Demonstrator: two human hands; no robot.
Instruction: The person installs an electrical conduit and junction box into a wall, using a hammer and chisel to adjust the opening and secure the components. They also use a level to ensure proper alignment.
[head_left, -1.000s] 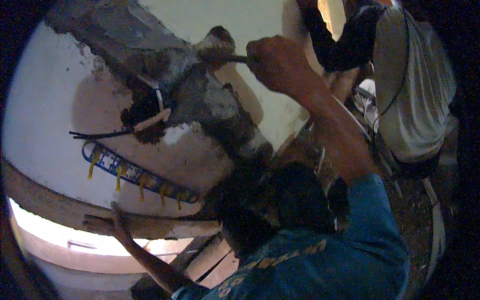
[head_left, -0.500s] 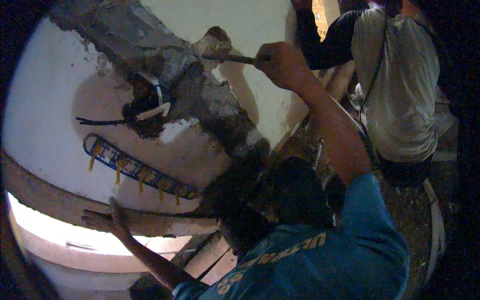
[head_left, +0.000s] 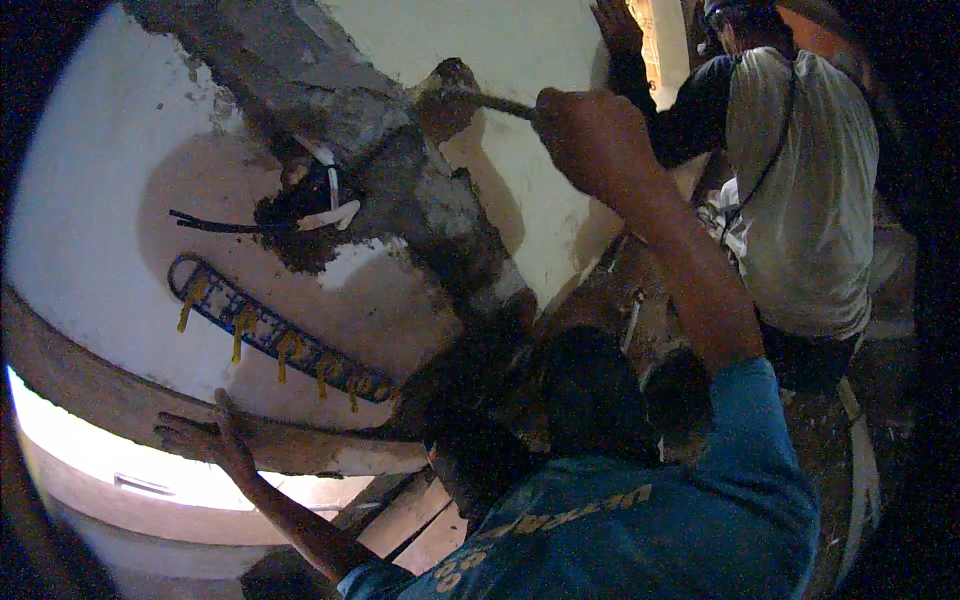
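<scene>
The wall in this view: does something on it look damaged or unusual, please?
Yes. A ragged dark hole breaks the pale wall, with black wire ends and a bent white piece sticking out uncovered. Next to it, a rough grey band runs diagonally, uneven against the smoother surface.

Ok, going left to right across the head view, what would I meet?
The blue-shirted co-worker's open left hand, white wire, hand tool, that co-worker's gripping right hand, another person's light shirt.
</scene>
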